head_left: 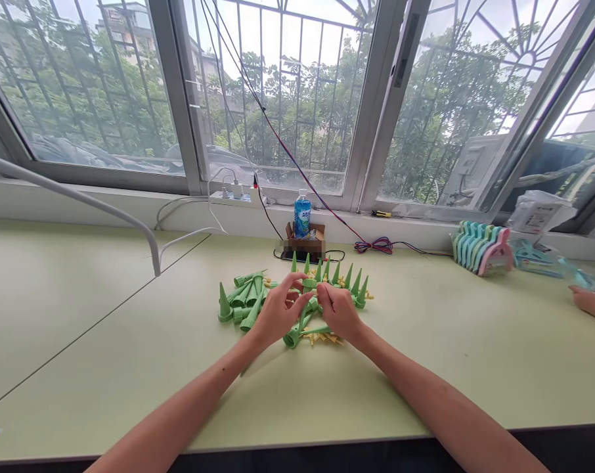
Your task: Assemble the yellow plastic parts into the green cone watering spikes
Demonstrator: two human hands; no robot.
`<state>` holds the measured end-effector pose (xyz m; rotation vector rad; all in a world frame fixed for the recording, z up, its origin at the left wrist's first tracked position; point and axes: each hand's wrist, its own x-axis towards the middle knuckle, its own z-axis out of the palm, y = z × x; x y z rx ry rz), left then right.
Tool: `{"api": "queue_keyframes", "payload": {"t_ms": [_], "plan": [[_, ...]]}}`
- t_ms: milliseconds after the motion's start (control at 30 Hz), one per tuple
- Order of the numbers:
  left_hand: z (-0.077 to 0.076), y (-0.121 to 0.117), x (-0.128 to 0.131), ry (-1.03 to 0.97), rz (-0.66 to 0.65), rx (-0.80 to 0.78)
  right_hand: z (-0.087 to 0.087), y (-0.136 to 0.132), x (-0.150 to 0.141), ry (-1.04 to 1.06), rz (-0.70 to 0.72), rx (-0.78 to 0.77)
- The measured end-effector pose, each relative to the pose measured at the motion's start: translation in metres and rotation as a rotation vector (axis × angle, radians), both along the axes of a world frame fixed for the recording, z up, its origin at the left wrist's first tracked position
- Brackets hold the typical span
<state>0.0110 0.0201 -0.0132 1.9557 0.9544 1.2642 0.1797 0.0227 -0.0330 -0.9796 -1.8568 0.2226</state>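
My left hand (279, 310) is closed around the rim of a green plastic watering spike (308, 284), its thumb and forefinger on either side of the cap end. Meeting it from the right, my right hand (341, 311) has thumb and forefinger pinched together at that spike; what lies between the fingertips is too small to make out. Beneath and left of my hands lies a heap of loose green spikes (251, 295). Behind my right hand several spikes (347, 276) stand upright in a row, points up. Small yellow plastic pieces (322, 337) lie under my wrists.
Behind the spikes stand a blue bottle (302, 217) in a small cardboard box (318, 244) and a dark phone (301, 256). A coiled cable (374, 245) and pastel hangers (479, 246) are further right. Another person's hand (590, 302) shows at the right edge. A white pipe (130, 213) crosses the left.
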Motion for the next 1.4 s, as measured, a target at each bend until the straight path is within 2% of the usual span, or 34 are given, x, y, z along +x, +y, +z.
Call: {"api": "queue_keyframes", "payload": {"t_ms": [300, 500, 667, 767, 900, 1033, 1167, 1400], "plan": [[0.002, -0.002, 0.000, 0.029, 0.023, 0.098, 0.001, -0.001, -0.001, 0.012, 0.011, 0.003], [0.002, -0.004, 0.001, -0.011, 0.012, 0.080, 0.004, -0.003, -0.001, 0.068, 0.003, 0.025], [0.005, -0.003, 0.002, -0.175, -0.008, -0.056, 0.006, -0.003, 0.002, 0.068, -0.061, 0.070], [0.009, -0.003, 0.002, -0.244, -0.063, -0.187, 0.004, -0.002, 0.003, 0.014, -0.070, 0.100], [0.013, -0.004, 0.002, -0.300, -0.165, -0.383, 0.003, -0.001, 0.004, -0.055, -0.039, 0.139], [0.013, -0.004, 0.003, -0.300, -0.239, -0.510, 0.004, -0.002, 0.004, -0.108, 0.023, 0.170], [0.013, -0.005, 0.003, -0.301, -0.282, -0.551, 0.004, -0.003, 0.004, -0.116, 0.040, 0.170], [0.012, -0.003, -0.001, -0.291, -0.302, -0.531, 0.002, -0.003, 0.006, -0.081, 0.056, 0.128]]}}
